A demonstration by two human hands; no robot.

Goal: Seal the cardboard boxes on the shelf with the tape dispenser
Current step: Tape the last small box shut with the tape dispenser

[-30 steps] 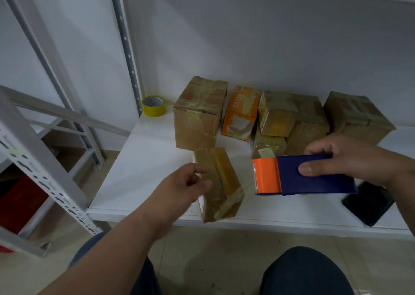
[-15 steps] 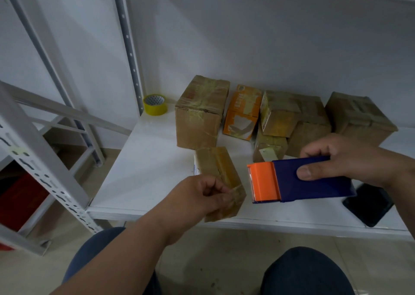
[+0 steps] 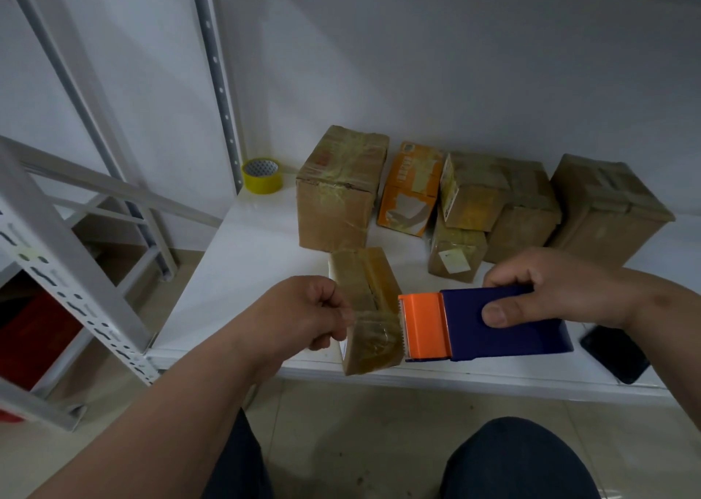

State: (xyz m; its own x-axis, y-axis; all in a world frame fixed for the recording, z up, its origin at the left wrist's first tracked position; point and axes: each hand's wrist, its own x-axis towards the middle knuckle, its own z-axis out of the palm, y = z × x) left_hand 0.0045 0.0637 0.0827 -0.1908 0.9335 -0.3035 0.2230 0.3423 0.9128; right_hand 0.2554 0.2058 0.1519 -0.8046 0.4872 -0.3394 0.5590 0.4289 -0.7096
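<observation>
1. Head view, right hand (image 3: 561, 290): it grips the tape dispenser (image 3: 489, 324), thumb pressed flat on the blue side and the other fingers curled over the top edge. The dispenser is held above the front of the shelf (image 3: 242, 271), its orange cutter end pointing toward the left hand.
2. Left hand (image 3: 303, 312): the fingers are curled in, thumb and forefinger pinching the free end of a strip of clear tape (image 3: 375, 327) that runs from the hand to the toothed edge of the orange cutter. The exact contact of the fingertips with the tape is hard to make out, as the tape is transparent and the knuckles face the camera.
3. The narrow cardboard box (image 3: 366, 301) lies near the shelf's front edge, directly behind and below the stretched tape; its near end is partly covered by the tape and the left hand. I cannot tell if the tape touches the box yet.
4. Further back stand the large cardboard box (image 3: 337, 198), an orange box (image 3: 409, 191), a cluster of smaller brown boxes (image 3: 489, 202) and another brown box (image 3: 607, 210) at the right, all close together and already streaked with tape.
5. A yellow tape roll (image 3: 261, 175) sits at the shelf's back left corner by the upright post (image 3: 216, 77).
6. A dark phone (image 3: 614, 354) lies on the shelf at the right, partly hidden by the right wrist.
7. The person's knees (image 3: 512, 460) are cut off by the lower edge.
</observation>
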